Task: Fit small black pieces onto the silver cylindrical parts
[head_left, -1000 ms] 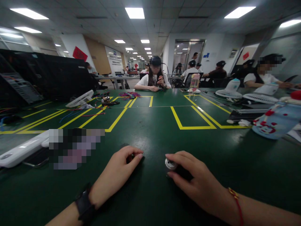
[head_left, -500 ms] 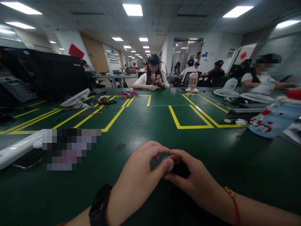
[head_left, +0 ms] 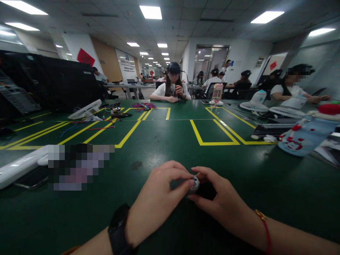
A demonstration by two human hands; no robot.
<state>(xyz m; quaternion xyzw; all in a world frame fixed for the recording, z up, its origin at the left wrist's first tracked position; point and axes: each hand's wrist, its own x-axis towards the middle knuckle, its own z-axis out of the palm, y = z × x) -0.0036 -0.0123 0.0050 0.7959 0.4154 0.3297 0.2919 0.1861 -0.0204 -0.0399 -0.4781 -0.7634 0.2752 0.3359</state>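
Hands met over the near middle of the green table (head_left: 239,170). Our right hand (head_left: 225,203) gripped a small dark part with a round silver end (head_left: 195,183), its long axis running left to right, the silver end facing left. Our left hand (head_left: 156,202) pinched that end with its fingertips (head_left: 190,183), touching it from the left. Both hands were equally close.

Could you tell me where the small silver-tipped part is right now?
In the head view the small silver-tipped part sits low and just right of centre on the green table, pinched between the left hand and the right hand.
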